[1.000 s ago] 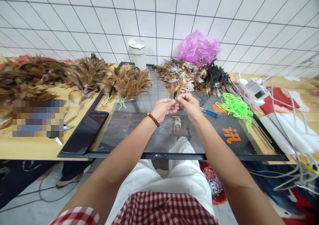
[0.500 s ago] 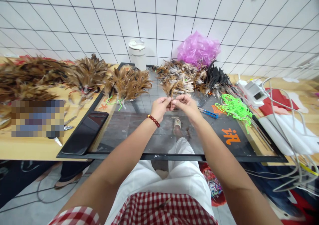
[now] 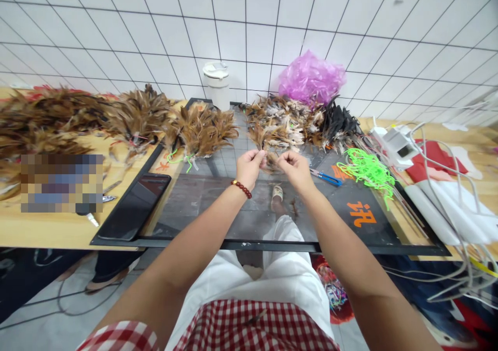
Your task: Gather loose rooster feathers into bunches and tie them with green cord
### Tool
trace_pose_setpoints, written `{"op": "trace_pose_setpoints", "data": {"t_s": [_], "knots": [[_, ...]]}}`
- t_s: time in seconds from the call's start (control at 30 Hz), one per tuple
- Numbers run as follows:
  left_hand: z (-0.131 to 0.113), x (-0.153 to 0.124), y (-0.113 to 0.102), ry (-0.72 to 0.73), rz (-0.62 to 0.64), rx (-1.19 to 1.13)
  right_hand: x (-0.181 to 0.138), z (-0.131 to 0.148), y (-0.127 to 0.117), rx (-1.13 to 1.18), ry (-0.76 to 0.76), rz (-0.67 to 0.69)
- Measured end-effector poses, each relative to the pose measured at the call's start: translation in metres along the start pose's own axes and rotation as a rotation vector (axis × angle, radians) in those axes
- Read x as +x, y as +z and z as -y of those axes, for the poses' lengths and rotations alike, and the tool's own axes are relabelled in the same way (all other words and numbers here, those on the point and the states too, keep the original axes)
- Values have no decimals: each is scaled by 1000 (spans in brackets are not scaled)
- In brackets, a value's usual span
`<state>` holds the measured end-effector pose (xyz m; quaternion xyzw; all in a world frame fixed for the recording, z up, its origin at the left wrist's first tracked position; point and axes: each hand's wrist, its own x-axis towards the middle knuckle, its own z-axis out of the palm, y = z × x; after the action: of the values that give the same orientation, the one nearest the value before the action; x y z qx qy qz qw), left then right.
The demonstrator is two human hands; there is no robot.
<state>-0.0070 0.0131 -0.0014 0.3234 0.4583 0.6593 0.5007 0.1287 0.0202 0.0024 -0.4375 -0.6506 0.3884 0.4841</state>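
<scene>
Left hand [image 3: 249, 167] and right hand [image 3: 298, 168] pinch feathers [image 3: 269, 159] before lidded cup [image 3: 217, 84].

- A wall [image 3: 249, 24] of white square tiles with dark grout lines fills the upper half of the view.
- A light wooden table [image 3: 46, 232] stands against it, running from side to side.
- A black-framed glass pane [image 3: 218, 206] sits in the middle, see-through and faintly reflecting the tiles.
- The floor [image 3: 42, 320] below is pale grey.
- The light is bright and even.

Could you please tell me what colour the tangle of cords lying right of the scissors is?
The cords are neon green, seen in the head view.
</scene>
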Motion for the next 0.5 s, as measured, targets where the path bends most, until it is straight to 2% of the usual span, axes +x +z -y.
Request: {"op": "trace_pose_setpoints", "data": {"t_s": [0.07,0.23,0.37,0.5], "knots": [[-2,1,-1,-4,-50,-51,1,4,-5,69,3,-2],[-5,2,-2,-6,-59,-97,0,7,-11,103,35,145],[-2,3,-2,72,-19,48,-1,7,-10,-79,20,169],[-2,-2,0,69,83,226,-1,7,-9,-115,-4,133]]}}
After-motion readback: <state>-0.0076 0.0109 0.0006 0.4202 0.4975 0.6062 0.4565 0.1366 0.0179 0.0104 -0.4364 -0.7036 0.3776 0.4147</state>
